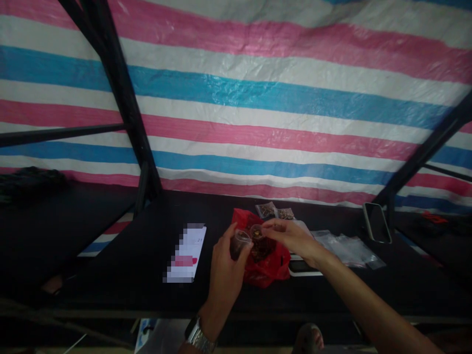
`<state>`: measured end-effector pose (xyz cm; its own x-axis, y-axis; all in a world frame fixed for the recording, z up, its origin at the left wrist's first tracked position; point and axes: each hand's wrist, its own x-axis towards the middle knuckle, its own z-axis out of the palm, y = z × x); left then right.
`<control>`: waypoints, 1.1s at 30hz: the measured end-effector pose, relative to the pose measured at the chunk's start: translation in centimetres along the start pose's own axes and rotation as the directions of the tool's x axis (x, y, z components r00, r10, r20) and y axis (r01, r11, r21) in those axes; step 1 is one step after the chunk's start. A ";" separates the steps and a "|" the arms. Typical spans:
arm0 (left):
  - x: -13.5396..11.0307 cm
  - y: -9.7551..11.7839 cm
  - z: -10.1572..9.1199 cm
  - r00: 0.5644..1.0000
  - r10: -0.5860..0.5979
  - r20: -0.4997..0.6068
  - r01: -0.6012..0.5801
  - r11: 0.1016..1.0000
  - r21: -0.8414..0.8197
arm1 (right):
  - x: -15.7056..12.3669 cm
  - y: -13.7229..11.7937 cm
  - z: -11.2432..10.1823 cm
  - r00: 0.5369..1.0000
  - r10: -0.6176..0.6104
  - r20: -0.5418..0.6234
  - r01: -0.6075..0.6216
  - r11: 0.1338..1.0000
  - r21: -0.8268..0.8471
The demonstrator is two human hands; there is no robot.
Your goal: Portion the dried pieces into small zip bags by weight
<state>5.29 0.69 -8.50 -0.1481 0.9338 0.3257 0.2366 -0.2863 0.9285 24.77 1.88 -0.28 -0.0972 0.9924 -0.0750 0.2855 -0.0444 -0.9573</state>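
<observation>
My left hand (227, 258) is closed round a small clear plastic cup (242, 238), held tilted over a red plastic bag (271, 275). Pinched in my right hand (289, 236) is a second small clear cup (256, 230), close beside the first, with a few bits visible in it. The bag lies opened out and holds many small dark brown and golden pieces (260, 250), too small to name. Behind it lie two little clear bags (266, 210) with similar pieces inside. Under my right wrist a flat white device with a dark display (305, 267) is partly covered.
Clear flat plastic bags (344, 249) lie to the right on the black table (147, 236). A phone (376, 222) leans against a frame post at the right. At the left lies a pixelated white rectangle (187, 251). Striped sheeting (258, 98) hangs behind, with black metal bars (127, 105).
</observation>
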 end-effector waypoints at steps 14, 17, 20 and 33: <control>0.1 -0.2 1.8 0.986 0.154 0.057 -0.154 0.988 0.000 | -2.6 -2.9 2.3 0.849 -0.529 0.009 0.414 0.653 -0.635; 0.2 -0.1 1.9 0.990 0.132 0.059 -0.129 0.991 -0.046 | -2.6 -2.9 2.3 0.825 -0.564 0.025 0.443 0.619 -0.648; 0.2 0.1 1.9 0.992 0.105 0.066 -0.099 0.990 -0.098 | -2.4 -3.1 2.0 0.791 -0.607 -0.072 0.431 0.637 -0.639; 0.2 0.2 2.0 0.986 0.166 -0.022 -0.167 0.981 -0.102 | -1.7 -0.3 1.9 0.926 -0.364 -0.101 0.286 0.850 -0.442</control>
<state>7.21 1.25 -8.57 -0.1281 0.8683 0.4793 0.1591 -0.4590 0.8741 23.03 -0.06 -0.45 -0.0976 0.9465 0.3075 0.6362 0.2969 -0.7121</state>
